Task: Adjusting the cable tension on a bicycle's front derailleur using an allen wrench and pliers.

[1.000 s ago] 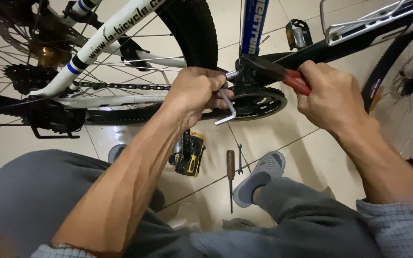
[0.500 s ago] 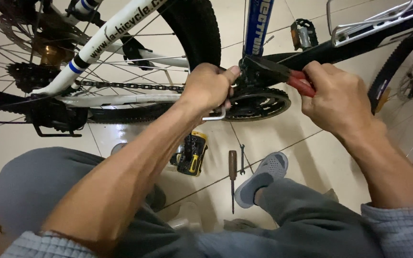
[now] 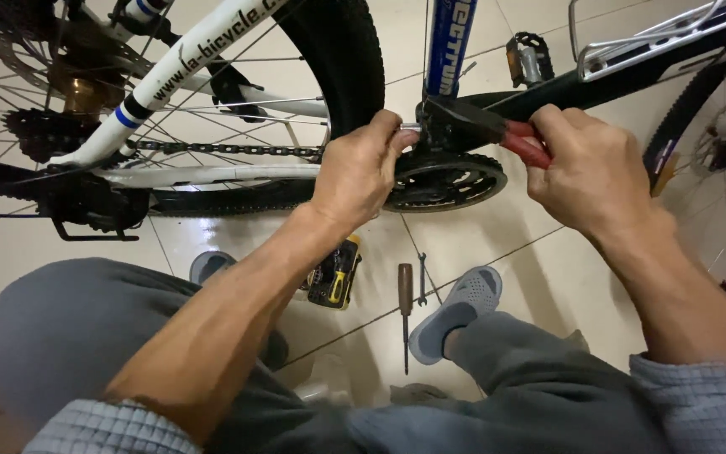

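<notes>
Head cam: left hand (image 3: 361, 172) has rolled over since a second ago, hex key (image 3: 411, 128) pinched and mostly hidden; right hand (image 3: 591, 172) fingers clamped on pliers (image 3: 497, 130) at the crank (image 3: 445, 181); bolt's turning, I reckon.

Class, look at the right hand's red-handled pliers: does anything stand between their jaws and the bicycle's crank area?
Nothing visible does. The right hand holds the red-handled pliers, whose dark jaws already reach the fitting above the black toothed chainring; the left hand grips from the other side.
</notes>
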